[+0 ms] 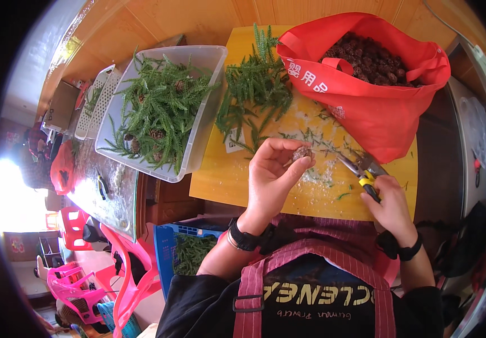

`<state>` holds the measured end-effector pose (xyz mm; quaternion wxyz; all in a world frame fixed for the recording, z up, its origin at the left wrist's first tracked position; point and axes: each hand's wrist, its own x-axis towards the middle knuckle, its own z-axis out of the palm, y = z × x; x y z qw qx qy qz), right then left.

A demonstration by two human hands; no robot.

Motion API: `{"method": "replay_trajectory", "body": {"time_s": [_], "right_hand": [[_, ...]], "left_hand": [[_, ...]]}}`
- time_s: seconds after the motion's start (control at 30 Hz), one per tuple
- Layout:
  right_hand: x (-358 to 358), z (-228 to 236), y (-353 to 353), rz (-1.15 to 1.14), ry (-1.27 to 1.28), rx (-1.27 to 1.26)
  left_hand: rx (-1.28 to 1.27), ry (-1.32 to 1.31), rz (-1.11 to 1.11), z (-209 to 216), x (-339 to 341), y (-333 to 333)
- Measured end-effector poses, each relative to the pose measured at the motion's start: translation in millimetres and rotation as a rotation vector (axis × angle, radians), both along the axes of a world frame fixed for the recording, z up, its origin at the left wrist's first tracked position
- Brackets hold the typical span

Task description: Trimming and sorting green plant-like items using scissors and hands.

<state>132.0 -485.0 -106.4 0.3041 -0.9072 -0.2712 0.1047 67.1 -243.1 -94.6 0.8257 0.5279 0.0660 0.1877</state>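
Observation:
My left hand (274, 177) pinches a small brown pine cone (302, 152) between thumb and fingers above the yellow table (226, 194). To its right, my right hand (391, 204) is wrapped round the yellow-and-black handles of a pair of pliers (367, 181). The pliers' metal jaws point up and left toward the pine cone, apart from it. Green artificial sprigs (257, 84) lie in a pile beyond my left hand. Small green bits and white flecks are scattered between the hands.
A red bag (367, 112) full of pine cones (361, 59) stands at the far right. Left of the table, a clear plastic bin (195, 152) holds green sprigs with pine cones among them. A blue crate (167, 253) with greenery sits below, near pink chairs (133, 270).

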Motion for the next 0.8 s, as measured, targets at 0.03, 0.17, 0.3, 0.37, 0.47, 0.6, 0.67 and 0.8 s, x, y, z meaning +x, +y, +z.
{"method": "replay_trajectory", "body": {"time_s": [0.03, 0.17, 0.3, 0.37, 0.47, 0.6, 0.67, 0.8], "right_hand": [[1, -4, 2, 0.021, -0.011, -0.067], [-2, -22, 3, 0.054, -0.241, 0.004], [-1, -17, 6, 0.083, -0.268, -0.011], [5, -5, 5, 0.067, -0.240, 0.068], [27, 28, 1, -0.043, -0.114, 0.175], [73, 50, -26, -0.266, 0.071, 0.337], [84, 53, -34, -0.308, 0.124, 0.190], [60, 59, -7, -0.049, -0.034, 0.339]], "left_hand": [[-0.049, 0.010, -0.020, 1, 0, 0], [0.019, 0.017, 0.011, -3, -2, 5], [0.115, 0.076, -0.032, -6, -7, 10], [0.133, 0.014, -0.031, -5, -4, 6], [0.104, -0.070, -0.019, -3, -4, 1], [-0.162, 0.120, -0.233, 1, -11, 12], [0.044, 0.035, -0.208, -5, -9, 16], [0.312, -0.201, -0.168, -7, -5, 9]]}}
